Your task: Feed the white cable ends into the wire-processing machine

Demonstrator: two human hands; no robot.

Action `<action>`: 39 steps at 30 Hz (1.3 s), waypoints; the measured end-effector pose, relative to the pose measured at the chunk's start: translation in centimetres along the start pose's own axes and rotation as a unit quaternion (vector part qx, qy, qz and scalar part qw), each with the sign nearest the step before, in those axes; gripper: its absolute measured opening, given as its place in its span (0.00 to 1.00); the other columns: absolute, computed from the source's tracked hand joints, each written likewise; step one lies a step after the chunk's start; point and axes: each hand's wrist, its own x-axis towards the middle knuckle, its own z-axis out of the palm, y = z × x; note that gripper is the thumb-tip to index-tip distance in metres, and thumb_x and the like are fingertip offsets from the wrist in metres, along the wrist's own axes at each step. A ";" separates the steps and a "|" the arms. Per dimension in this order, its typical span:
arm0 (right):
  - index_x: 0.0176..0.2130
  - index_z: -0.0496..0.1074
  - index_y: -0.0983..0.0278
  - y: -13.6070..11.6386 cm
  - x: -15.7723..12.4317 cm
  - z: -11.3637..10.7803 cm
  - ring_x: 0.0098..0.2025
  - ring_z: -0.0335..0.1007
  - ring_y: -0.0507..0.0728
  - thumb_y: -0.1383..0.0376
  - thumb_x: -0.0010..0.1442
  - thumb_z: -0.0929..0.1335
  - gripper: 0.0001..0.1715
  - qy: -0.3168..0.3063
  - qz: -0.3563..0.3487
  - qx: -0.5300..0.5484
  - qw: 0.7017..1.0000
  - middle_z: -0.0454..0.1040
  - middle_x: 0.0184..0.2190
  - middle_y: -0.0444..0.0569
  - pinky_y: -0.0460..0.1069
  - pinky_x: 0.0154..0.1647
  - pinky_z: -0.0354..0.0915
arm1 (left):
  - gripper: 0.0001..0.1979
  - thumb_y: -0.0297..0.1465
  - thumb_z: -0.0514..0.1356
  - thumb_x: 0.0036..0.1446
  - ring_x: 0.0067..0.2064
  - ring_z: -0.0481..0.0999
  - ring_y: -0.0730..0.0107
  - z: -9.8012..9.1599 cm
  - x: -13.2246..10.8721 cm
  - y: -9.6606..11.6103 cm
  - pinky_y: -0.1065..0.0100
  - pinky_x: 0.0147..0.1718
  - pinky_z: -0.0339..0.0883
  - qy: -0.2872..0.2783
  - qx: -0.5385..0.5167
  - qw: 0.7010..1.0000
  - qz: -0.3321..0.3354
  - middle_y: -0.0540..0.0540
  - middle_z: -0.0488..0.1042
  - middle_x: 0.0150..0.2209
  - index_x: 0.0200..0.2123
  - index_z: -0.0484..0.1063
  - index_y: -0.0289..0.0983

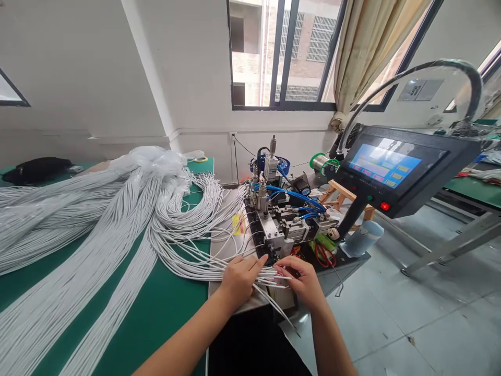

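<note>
A bundle of thin white cables (pixel 195 270) runs from the left table to the front of a small pneumatic machine (pixel 272 227). My left hand (pixel 240 279) is closed over this bundle, its thumb and forefinger pointing at the machine's near corner. Just to the right, my right hand (pixel 300 278) pinches at the cable ends, fingertips together; which strand it holds is partly hidden. Pinkish tips show among the ends between my hands. One loose cable (pixel 279 309) hangs down past the table's front edge, below both hands.
Large heaps of white cable (pixel 105 235) cover the green table (pixel 164 318) on the left. A control screen (pixel 385 164) with a red lit button stands at right. Behind the machine is a wire spool (pixel 321 163); a clear plastic container (pixel 364 238) and a hex key (pixel 338 284) are at right.
</note>
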 end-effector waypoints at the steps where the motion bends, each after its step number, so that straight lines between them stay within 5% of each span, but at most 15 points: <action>1: 0.32 0.77 0.61 0.1 0.1 0.1 0.33 0.71 0.57 0.61 0.58 0.69 0.08 0.009 0.010 0.002 1.000 0.77 0.30 0.49 0.49 0.35 0.63 | 0.26 0.21 0.48 0.55 0.34 0.73 0.65 0.0 0.0 0.1 0.64 0.34 0.63 0.002 -0.004 1.000 -0.001 0.42 0.76 0.38 0.58 0.62 0.34; 8: 0.31 0.74 0.64 1.1 0.3 0.5 0.32 0.69 0.58 0.55 0.56 0.70 0.13 0.117 0.098 0.057 0.987 0.75 0.29 0.49 0.49 0.33 0.63 | 0.17 0.23 0.49 0.61 0.41 0.72 0.66 -0.8 0.3 0.8 0.57 0.47 0.55 0.099 -0.047 0.991 -0.072 0.46 0.75 0.40 0.51 0.68 0.39; 14: 0.33 0.74 0.64 1.5 0.3 1.1 0.32 0.68 0.57 0.54 0.54 0.71 0.15 0.157 0.106 0.120 0.974 0.75 0.29 0.48 0.48 0.33 0.64 | 0.10 0.27 0.49 0.63 0.41 0.69 0.63 -0.7 0.6 1.0 0.63 0.41 0.59 0.125 -0.079 0.984 -0.103 0.44 0.72 0.38 0.43 0.69 0.37; 21: 0.34 0.76 0.65 0.8 0.3 1.1 0.31 0.70 0.57 0.54 0.55 0.70 0.16 0.122 0.132 0.118 0.977 0.76 0.28 0.49 0.48 0.32 0.65 | 0.12 0.26 0.47 0.62 0.31 0.66 0.64 0.0 0.6 1.1 0.64 0.31 0.56 0.147 -0.050 0.987 -0.026 0.46 0.69 0.28 0.29 0.66 0.36; 29: 0.36 0.77 0.65 1.0 0.1 0.7 0.31 0.71 0.58 0.52 0.55 0.70 0.19 0.125 0.153 0.088 0.976 0.77 0.29 0.50 0.48 0.30 0.65 | 0.10 0.24 0.52 0.54 0.32 0.68 0.63 -0.1 0.7 1.2 0.63 0.32 0.55 0.068 -0.018 0.997 -0.044 0.47 0.71 0.29 0.38 0.69 0.37; 39: 0.34 0.77 0.65 1.6 0.3 0.6 0.32 0.72 0.59 0.52 0.54 0.70 0.19 0.152 0.147 0.056 0.976 0.78 0.29 0.51 0.49 0.33 0.66 | 0.16 0.22 0.50 0.54 0.30 0.69 0.67 -0.4 0.3 0.8 0.61 0.39 0.55 0.110 0.006 0.993 -0.036 0.49 0.73 0.28 0.44 0.70 0.37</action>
